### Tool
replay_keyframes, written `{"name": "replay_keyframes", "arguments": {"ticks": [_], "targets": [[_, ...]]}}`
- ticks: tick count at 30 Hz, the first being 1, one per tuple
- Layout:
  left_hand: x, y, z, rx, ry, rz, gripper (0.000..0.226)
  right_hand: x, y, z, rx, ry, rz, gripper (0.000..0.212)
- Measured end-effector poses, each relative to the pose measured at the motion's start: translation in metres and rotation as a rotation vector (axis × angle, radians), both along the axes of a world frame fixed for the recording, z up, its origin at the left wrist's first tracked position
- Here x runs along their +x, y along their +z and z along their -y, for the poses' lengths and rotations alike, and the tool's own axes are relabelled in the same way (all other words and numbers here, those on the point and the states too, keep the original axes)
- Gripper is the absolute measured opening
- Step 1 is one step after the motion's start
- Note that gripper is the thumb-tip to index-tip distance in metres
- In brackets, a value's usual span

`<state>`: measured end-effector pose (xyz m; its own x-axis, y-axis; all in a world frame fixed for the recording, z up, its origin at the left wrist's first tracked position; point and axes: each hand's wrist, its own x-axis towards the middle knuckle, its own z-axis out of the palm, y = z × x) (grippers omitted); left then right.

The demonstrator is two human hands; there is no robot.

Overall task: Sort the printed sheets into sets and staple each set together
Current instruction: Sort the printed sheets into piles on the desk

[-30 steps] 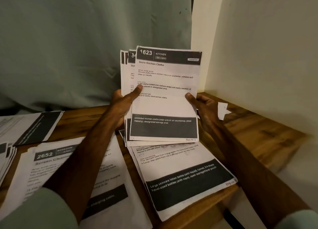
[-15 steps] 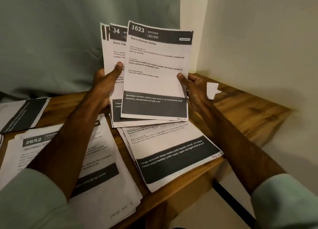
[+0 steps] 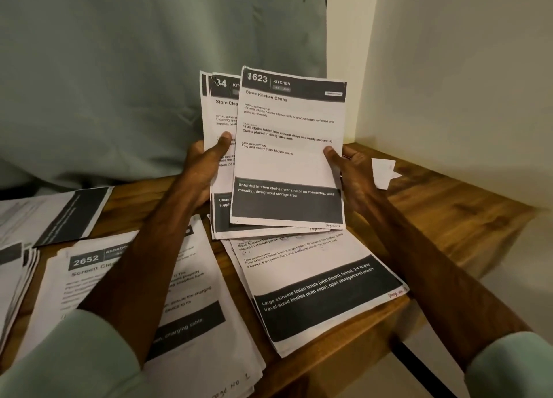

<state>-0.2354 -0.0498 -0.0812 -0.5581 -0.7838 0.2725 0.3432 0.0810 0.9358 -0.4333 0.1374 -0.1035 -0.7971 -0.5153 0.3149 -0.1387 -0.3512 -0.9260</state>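
Observation:
I hold a fan of printed sheets upright above the wooden table. The front sheet, headed "1623 Kitchen, Store Kitchen Cloths", is pinched at its right edge by my right hand. My left hand grips the sheets behind it, thumb on their face; the nearest one reads "Store Clea…". Flat on the table under them lies a pile topped by a lotion-bottle sheet. A second pile headed "2652 Screen Cleaning" lies under my left forearm. No stapler is in view.
More sheets lie at the far left, plus one turned sideways. A small white paper scrap sits near the wall corner. A grey-green curtain hangs behind the table; the table's right edge drops off by the wall.
The front sheet has shifted right, away from the sheets in my left hand, so the fan is spread wider. Both hands keep their grips.

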Motion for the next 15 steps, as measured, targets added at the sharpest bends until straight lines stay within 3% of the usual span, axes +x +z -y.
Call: {"name": "replay_keyframes", "arguments": {"ticks": [4, 10, 15], "targets": [[0.001, -0.003, 0.001, 0.02, 0.008, 0.002, 0.027, -0.002, -0.005, -0.002, -0.022, -0.003, 0.017, 0.007], [0.008, 0.001, 0.013, 0.065, 0.032, -0.071, 0.019, -0.01, -0.005, 0.002, -0.063, -0.106, 0.07, 0.035], [0.01, 0.003, 0.016, 0.048, 0.04, -0.094, 0.015, -0.01, -0.003, 0.005, -0.066, -0.115, 0.063, 0.026]]}}
